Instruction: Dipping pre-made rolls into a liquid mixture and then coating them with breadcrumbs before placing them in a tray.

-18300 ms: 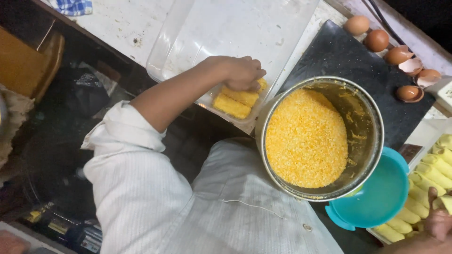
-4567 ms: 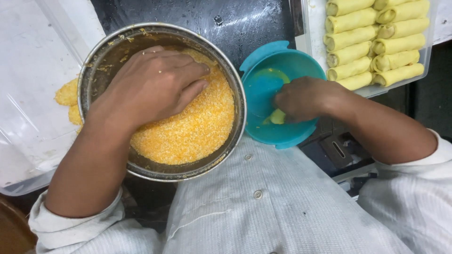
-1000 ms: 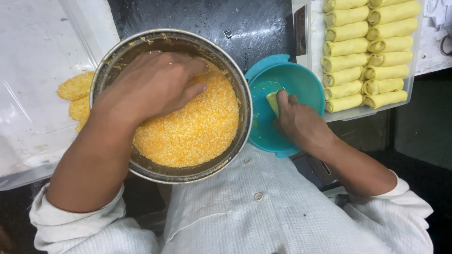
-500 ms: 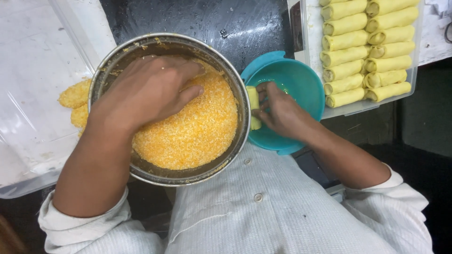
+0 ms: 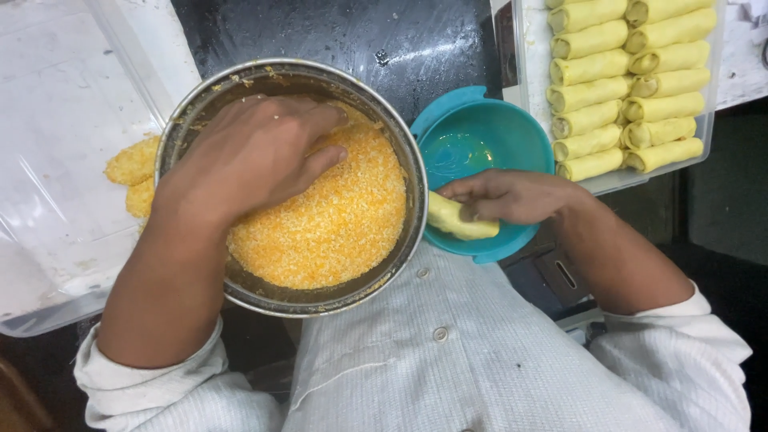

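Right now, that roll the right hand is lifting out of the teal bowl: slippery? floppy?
Probably slippery: the roll looks glossy and wet, coming from the liquid in the teal bowl. Likely soft but not floppy: it keeps its tube shape while the right hand pinches one end. It may dent if squeezed, since the wrapper looks thin.

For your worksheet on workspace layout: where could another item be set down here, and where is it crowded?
Bare room: the clear tray beyond the coated pieces, and the dark counter behind the metal bowl. Crowded: bowl, teal bowl and roll tray nearly touch.
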